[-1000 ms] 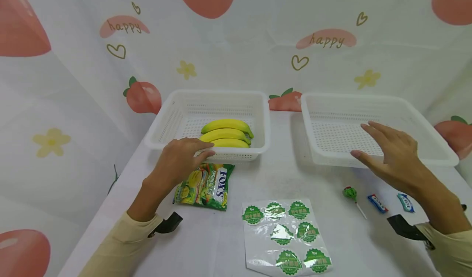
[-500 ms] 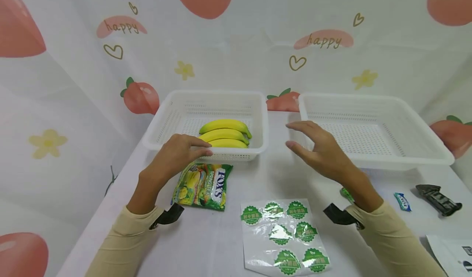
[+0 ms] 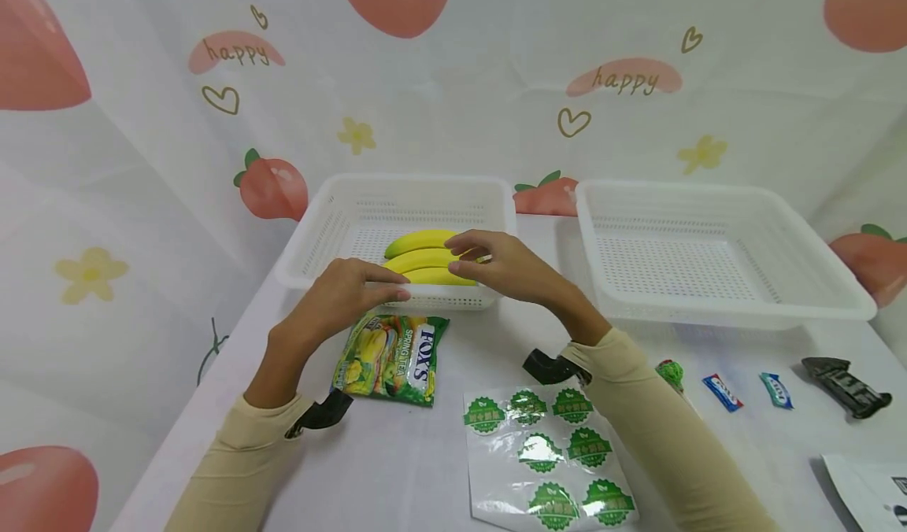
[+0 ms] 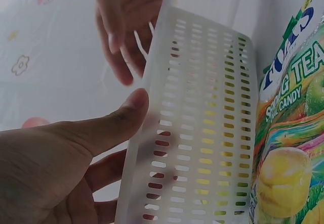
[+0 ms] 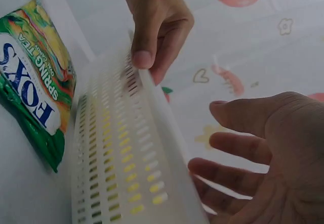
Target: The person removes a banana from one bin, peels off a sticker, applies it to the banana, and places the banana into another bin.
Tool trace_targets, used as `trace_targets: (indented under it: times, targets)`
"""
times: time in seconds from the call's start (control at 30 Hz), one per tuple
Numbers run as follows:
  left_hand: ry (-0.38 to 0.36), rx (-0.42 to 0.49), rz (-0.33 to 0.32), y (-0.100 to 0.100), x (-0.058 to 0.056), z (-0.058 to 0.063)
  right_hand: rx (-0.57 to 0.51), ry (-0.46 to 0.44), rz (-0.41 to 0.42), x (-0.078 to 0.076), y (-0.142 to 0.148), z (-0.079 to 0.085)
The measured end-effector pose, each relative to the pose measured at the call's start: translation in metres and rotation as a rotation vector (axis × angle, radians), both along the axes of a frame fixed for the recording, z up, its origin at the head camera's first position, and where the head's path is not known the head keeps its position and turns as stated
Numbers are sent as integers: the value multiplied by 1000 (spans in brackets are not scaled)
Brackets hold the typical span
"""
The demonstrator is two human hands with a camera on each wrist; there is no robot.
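Observation:
My left hand grips the front rim of the left white plastic basket. In the left wrist view the thumb presses the outside of its perforated wall, with the other fingers behind it. Several yellow bananas lie in this basket. Over its front right part hovers my right hand, thumb and fingers apart and loosely bent, the fingertips partly covering the bananas' right ends. The right wrist view shows nothing between the fingers of that hand, close beside the basket wall.
A green FOX'S candy bag lies before the left basket. Nearby is a sheet of green stickers. To the right stand another white basket, a lollipop, two small wrapped candies, a black packet and a white package.
My right hand has swept left, from over the right basket across the gap to the bananas. My left hand stays on the left basket's rim.

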State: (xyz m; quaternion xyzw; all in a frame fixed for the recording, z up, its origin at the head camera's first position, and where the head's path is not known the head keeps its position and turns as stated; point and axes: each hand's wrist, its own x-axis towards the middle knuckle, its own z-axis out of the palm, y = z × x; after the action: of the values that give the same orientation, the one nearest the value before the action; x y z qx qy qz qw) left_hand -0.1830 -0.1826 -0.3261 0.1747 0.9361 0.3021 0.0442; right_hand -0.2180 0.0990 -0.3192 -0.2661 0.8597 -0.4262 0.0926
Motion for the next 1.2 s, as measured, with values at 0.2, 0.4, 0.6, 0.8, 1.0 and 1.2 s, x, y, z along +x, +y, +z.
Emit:
trace_targets:
  times: [0.2, 0.4, 0.6, 0.8, 1.0, 1.2]
  targets:
    - [-43, 30, -7, -3, -2, -1, 140, -68, 77, -22, -28, -4]
    - [-36, 23, -12, -4, -3, -1, 256, -140, 92, -37, -43, -7]
    - [-38, 31, -14, -4, -3, -2, 325, -187, 85, -44, -49, -9]
    - [-53, 39, 2, -3, -2, -1, 404, -236, 11, -47, -50, -9]
    - [-66, 41, 10, -3, -2, 0, 545, -183, -46, -45, -53, -9]
    - [-55, 38, -6, -3, -1, 0, 565, -99, -54, -44, -51, -6]
